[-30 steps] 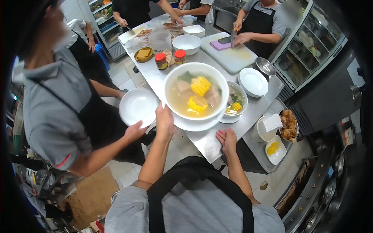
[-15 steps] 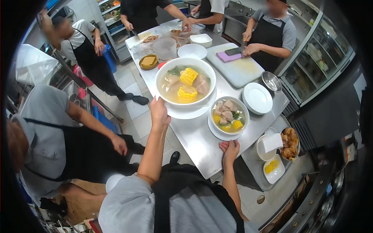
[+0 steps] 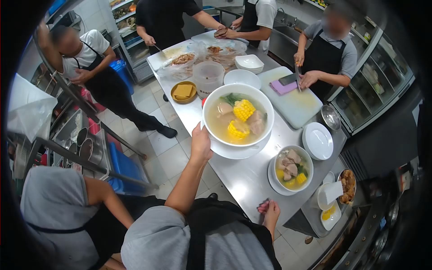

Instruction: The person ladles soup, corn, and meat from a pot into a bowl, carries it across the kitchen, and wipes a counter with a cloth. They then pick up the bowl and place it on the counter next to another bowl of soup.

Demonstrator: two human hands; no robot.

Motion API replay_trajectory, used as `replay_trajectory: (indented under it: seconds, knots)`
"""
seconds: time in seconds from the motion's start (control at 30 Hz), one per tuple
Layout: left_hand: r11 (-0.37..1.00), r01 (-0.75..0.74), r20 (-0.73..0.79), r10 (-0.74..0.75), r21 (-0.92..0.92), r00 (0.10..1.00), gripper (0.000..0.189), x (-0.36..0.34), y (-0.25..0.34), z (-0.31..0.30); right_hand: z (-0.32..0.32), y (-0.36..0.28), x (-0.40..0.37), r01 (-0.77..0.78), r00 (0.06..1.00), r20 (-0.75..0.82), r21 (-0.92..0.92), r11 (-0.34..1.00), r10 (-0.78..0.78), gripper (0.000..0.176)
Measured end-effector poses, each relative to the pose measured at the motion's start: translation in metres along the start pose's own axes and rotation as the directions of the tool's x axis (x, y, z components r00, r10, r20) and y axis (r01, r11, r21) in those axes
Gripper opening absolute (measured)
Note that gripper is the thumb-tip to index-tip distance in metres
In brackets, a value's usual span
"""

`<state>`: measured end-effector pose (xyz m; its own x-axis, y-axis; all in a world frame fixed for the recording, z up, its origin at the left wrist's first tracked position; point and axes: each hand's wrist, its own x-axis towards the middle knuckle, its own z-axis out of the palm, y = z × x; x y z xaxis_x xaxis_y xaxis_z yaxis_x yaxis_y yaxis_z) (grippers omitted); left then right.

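Observation:
My left hand [image 3: 201,143] is closed at the left edge of a white plate [image 3: 238,153]. On that plate stands a large white soup bowl [image 3: 209,130] with corn pieces [image 3: 244,110], meat and greens in pale broth. My right hand [image 3: 271,212] is over the table's front edge, its fingers loosely curled and apart, holding nothing that I can see. Just beyond it, a smaller white soup bowl [image 3: 288,188] with meat, corn and greens rests on a white saucer [image 3: 272,182]. My right hand does not touch this saucer.
The steel table [image 3: 238,184] also carries a stack of white plates [image 3: 318,141], a metal bowl [image 3: 331,118], a cutting board [image 3: 299,110] and a plastic tub [image 3: 208,76]. A co-worker [image 3: 330,58] cuts there with a knife. Another person [image 3: 58,216] bends close on my left.
My right hand has drawn back from the smaller bowl's saucer. My left hand stays at the large bowl's plate. The person at my left has bent lower. The whole view has shifted.

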<state>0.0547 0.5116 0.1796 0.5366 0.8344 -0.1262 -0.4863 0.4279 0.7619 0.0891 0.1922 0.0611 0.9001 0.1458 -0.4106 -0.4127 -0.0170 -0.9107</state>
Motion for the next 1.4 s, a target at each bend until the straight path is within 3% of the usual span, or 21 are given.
replay_trajectory:
  seconds: [0.07, 0.2, 0.6, 0.7, 0.97, 1.23, 1.37, 1.4]
  knots:
    - [1.000, 0.001, -0.014, -0.001, -0.010, 1.000, 0.028, 0.013, 0.006, -0.009, 0.021, -0.006, -0.012, -0.142, 0.973, 0.190, 0.044, 0.989, 0.132, 0.017]
    - [1.000, -0.002, -0.051, 0.002, -0.005, 0.999, 0.029, 0.032, 0.028, -0.021, 0.058, -0.012, -0.011, -0.091, 0.920, 0.364, -0.169, 0.981, 0.148, 0.020]
    - [0.985, -0.174, -0.170, 0.170, -0.011, 0.971, 0.026, 0.074, 0.106, -0.106, 0.165, -0.044, 0.020, -0.044, 0.797, 0.554, -0.343, 0.938, 0.240, 0.023]
    - [0.980, -0.198, -0.196, 0.193, -0.005, 0.961, 0.026, 0.102, 0.131, -0.145, 0.235, -0.054, 0.014, -0.099, 0.736, 0.609, -0.337, 0.936, 0.297, 0.023]
    - [0.979, -0.203, -0.151, 0.204, 0.022, 0.967, 0.025, 0.197, 0.222, -0.233, 0.431, -0.060, 0.023, 0.018, 0.665, 0.733, -0.205, 0.979, 0.141, 0.022]
    - [0.944, -0.323, -0.254, 0.328, 0.063, 0.910, 0.027, 0.319, 0.291, -0.294, 0.569, -0.054, 0.033, -0.068, 0.505, 0.789, -0.369, 0.927, 0.351, 0.023]
    - [0.925, -0.378, -0.224, 0.377, 0.042, 0.899, 0.028, 0.386, 0.323, -0.325, 0.654, -0.048, 0.061, -0.039, 0.436, 0.832, -0.362, 0.931, 0.342, 0.023]
    - [0.926, -0.370, -0.283, 0.376, 0.074, 0.883, 0.028, 0.402, 0.333, -0.327, 0.679, -0.045, 0.071, -0.025, 0.396, 0.846, -0.380, 0.925, 0.358, 0.022]
